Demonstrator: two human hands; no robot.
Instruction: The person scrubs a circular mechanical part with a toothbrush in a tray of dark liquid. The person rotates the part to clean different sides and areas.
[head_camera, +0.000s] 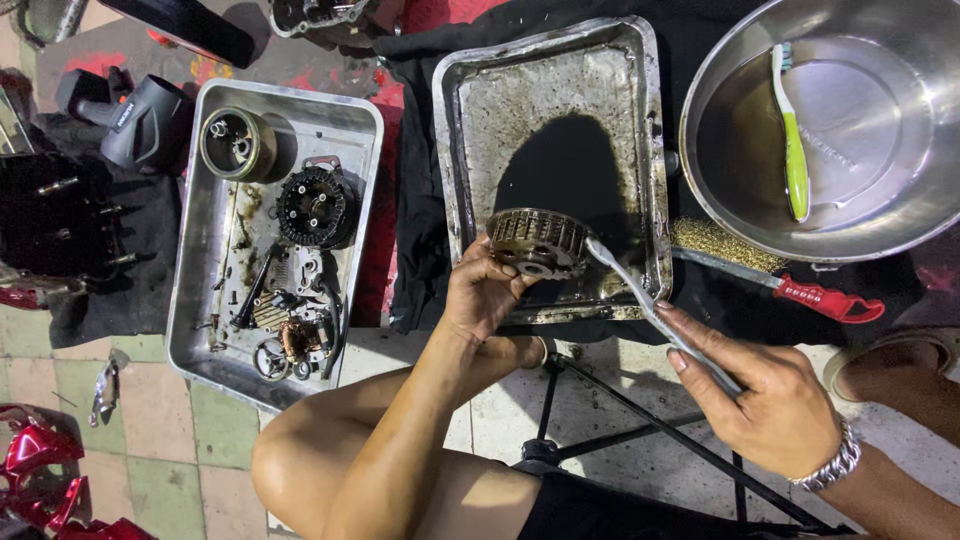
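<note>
Currently the left hand grips a round toothed metal drum, a clutch-type part, with fingers wrapped around its near edge. The drum is held tilted just over the lower edge of the dirty metal tray, above the tray's greasy floor.

Right hand has its fingers closed on the handle of a grey toothbrush; index finger lies along the handle. Brush head touches the right rim of the drum. A metal bracelet sits on the right wrist.

Left of that, a second metal tray on the tiled floor holds small engine parts: a black toothed round part, a cup-shaped rotor housing, plus screws, springs and small gears toward the near end.

Upper right: a large steel bowl with dark liquid inside and a green-and-white toothbrush lying in it. Just below the bowl, a wire brush with brass bristles and a red handle lies on black cloth, partly under the bowl's rim.

Black cloth runs under the dirty tray. Red glossy bodywork pieces at bottom left. Person's bare knee is in the foreground, a black folding frame just beside it.
</note>
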